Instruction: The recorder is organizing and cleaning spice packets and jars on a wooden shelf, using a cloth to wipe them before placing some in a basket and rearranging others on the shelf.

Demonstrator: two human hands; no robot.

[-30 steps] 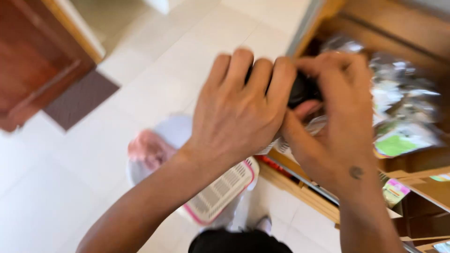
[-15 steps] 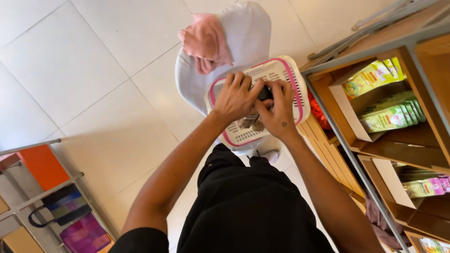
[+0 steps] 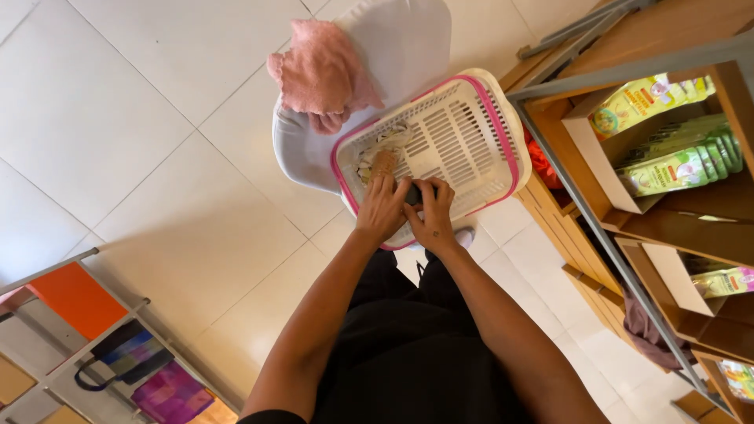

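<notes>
A white slatted plastic basket with a pink rim (image 3: 479, 102) rests on a pale grey stool seat (image 3: 400, 39) below me. Both my hands reach down into its near end. My left hand (image 3: 382, 207) and my right hand (image 3: 431, 213) close together around a small dark object (image 3: 412, 193) held between them. Just beyond my left fingers, a few wrapped items, one brownish and cylindrical (image 3: 384, 161), lie in the basket's near corner. A pink cloth (image 3: 320, 74) lies draped over the stool's far side.
A wooden shelf unit (image 3: 628, 102) stands at the right with green and yellow packets (image 3: 667, 157) in cardboard trays. At the lower left is a metal rack with an orange panel (image 3: 75, 298) and colourful bags (image 3: 157, 385). White floor tiles (image 3: 141, 118) spread left.
A second ago my hands held the dark object up by the shelf. My view swung down, and both hands carried it into the basket's near end.
</notes>
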